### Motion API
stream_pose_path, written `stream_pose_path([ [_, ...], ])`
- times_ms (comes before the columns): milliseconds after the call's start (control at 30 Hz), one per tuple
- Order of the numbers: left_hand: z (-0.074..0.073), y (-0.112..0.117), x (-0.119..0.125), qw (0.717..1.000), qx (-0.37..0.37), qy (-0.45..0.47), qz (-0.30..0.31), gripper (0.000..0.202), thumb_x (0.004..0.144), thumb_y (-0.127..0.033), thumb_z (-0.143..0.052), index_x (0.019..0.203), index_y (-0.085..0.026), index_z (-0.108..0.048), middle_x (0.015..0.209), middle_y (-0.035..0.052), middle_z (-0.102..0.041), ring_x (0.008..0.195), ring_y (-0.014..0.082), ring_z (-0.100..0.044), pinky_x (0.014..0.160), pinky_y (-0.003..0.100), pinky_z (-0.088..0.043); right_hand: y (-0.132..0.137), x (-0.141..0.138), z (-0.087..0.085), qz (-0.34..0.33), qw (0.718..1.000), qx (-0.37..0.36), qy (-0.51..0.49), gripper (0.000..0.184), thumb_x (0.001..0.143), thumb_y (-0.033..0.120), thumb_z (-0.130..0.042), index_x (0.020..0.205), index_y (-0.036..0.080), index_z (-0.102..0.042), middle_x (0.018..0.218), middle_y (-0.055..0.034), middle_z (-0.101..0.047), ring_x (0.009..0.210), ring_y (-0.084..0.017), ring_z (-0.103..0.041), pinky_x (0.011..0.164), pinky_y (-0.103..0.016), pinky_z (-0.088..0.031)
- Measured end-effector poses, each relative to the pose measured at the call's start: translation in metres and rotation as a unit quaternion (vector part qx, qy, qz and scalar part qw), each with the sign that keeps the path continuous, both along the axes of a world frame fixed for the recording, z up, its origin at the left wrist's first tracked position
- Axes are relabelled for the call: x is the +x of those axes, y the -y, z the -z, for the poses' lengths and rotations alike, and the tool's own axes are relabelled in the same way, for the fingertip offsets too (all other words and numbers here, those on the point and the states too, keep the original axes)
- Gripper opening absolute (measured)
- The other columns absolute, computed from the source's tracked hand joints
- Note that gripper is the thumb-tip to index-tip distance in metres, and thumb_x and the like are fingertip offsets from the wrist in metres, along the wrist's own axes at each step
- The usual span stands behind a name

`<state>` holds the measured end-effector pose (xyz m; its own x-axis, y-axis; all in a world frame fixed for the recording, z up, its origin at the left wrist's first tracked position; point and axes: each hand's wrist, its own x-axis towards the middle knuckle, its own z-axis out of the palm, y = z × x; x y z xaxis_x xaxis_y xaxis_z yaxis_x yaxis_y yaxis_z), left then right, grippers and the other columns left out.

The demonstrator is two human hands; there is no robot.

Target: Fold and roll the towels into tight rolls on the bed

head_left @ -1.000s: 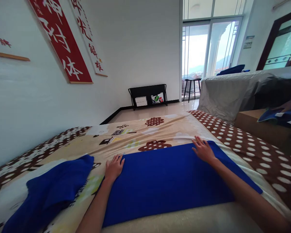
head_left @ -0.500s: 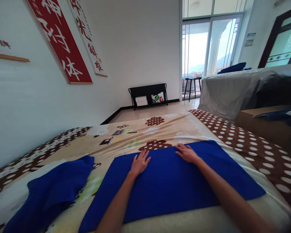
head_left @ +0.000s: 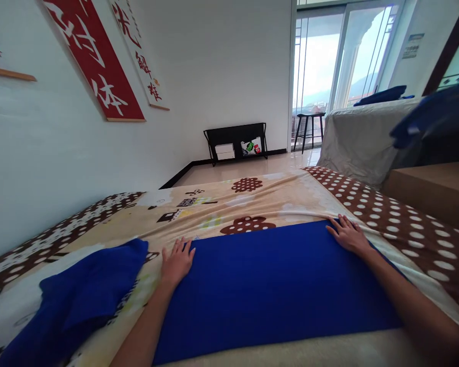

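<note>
A folded blue cloth (head_left: 268,290) lies flat in front of me on a patterned blanket (head_left: 183,214). My left hand (head_left: 178,262) rests on its far left corner, palm down with the fingers stretched out. At the far right corner lies my right hand (head_left: 350,234), also flat with fingers extended. Neither hand grips anything. To the left, a second blue cloth (head_left: 87,290) sits loosely crumpled on the blanket, apart from my left hand.
The blanket has a brown border with white dots (head_left: 401,224). At the right stand a cardboard box (head_left: 436,183) and a sheet-covered piece of furniture (head_left: 352,132), with a blurred blue cloth (head_left: 432,112) held up above the box. A low black rack (head_left: 235,135) stands by the wall.
My hands have slid apart, the left to the left corner and the right to the right corner of the cloth. At the far right, blue cloth has lifted off the cardboard box.
</note>
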<state>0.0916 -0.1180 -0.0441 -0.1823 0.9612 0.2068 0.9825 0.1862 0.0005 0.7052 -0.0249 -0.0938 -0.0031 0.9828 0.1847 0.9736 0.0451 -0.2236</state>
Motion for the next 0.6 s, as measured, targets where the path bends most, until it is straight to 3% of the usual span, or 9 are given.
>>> stream_pose_path([
  [100, -0.002, -0.012, 0.063, 0.997, 0.01, 0.008, 0.08, 0.057, 0.099, -0.034, -0.022, 0.154, -0.019, -0.03, 0.163, 0.0091, -0.022, 0.152, 0.0253, -0.013, 0.12, 0.058, -0.005, 0.006, -0.067, -0.009, -0.063, 0.998, 0.027, 0.0, 0.071, 0.099, 0.059, -0.012, 0.157, 0.02, -0.025, 0.164, -0.0102, -0.015, 0.152, -0.027, -0.006, 0.121, -0.053, -0.007],
  [233, 0.015, -0.04, 0.175, 0.978, -0.022, 0.04, 0.203, 0.061, 0.099, -0.038, -0.025, 0.157, -0.02, -0.023, 0.163, 0.0062, -0.021, 0.151, 0.0205, -0.018, 0.12, 0.043, -0.02, 0.018, -0.172, -0.01, -0.23, 0.973, 0.006, 0.007, 0.063, 0.099, 0.062, -0.016, 0.153, 0.033, -0.033, 0.16, 0.0017, -0.028, 0.149, -0.018, -0.023, 0.119, -0.038, -0.022],
  [300, 0.025, -0.049, 0.215, 0.971, -0.037, 0.054, 0.23, 0.061, 0.099, -0.041, -0.024, 0.156, -0.021, -0.023, 0.163, 0.0069, -0.022, 0.151, 0.0208, -0.019, 0.12, 0.044, -0.021, 0.024, -0.192, -0.008, -0.27, 0.963, -0.003, 0.012, 0.061, 0.099, 0.063, -0.019, 0.152, 0.037, -0.035, 0.159, 0.0044, -0.029, 0.148, -0.016, -0.025, 0.119, -0.036, -0.022],
  [333, 0.029, -0.051, 0.224, 0.969, -0.043, 0.06, 0.235, 0.061, 0.099, -0.043, -0.023, 0.156, -0.022, -0.025, 0.162, 0.0069, -0.022, 0.151, 0.0211, -0.02, 0.12, 0.045, -0.021, 0.025, -0.189, -0.007, -0.271, 0.962, -0.007, 0.014, 0.061, 0.099, 0.064, -0.02, 0.151, 0.037, -0.036, 0.16, 0.0041, -0.029, 0.148, -0.016, -0.025, 0.12, -0.037, -0.021],
  [367, 0.03, -0.051, 0.227, 0.969, -0.048, 0.064, 0.235, 0.061, 0.099, -0.047, -0.023, 0.155, -0.023, -0.027, 0.162, 0.0065, -0.022, 0.151, 0.0214, -0.02, 0.12, 0.046, -0.02, 0.025, -0.178, -0.006, -0.26, 0.965, -0.01, 0.016, 0.062, 0.098, 0.064, -0.02, 0.151, 0.036, -0.036, 0.16, 0.003, -0.028, 0.148, -0.017, -0.024, 0.12, -0.039, -0.02],
  [433, 0.029, -0.045, 0.209, 0.971, -0.055, 0.069, 0.221, 0.062, 0.099, -0.053, -0.024, 0.154, -0.027, -0.03, 0.163, 0.0048, -0.021, 0.151, 0.0219, -0.019, 0.12, 0.048, -0.018, 0.022, -0.139, -0.005, -0.212, 0.977, -0.015, 0.017, 0.064, 0.098, 0.063, -0.019, 0.152, 0.033, -0.035, 0.161, -0.0004, -0.027, 0.149, -0.019, -0.022, 0.12, -0.043, -0.019],
  [600, 0.014, -0.022, 0.092, 0.989, -0.063, 0.061, 0.117, 0.061, 0.099, -0.053, -0.023, 0.153, -0.025, -0.031, 0.163, 0.0065, -0.022, 0.151, 0.0247, -0.02, 0.119, 0.057, -0.017, 0.009, -0.028, -0.001, -0.055, 0.998, -0.028, 0.014, 0.064, 0.099, 0.058, -0.017, 0.153, 0.028, -0.035, 0.161, -0.005, -0.026, 0.15, -0.023, -0.02, 0.119, -0.052, -0.019],
])
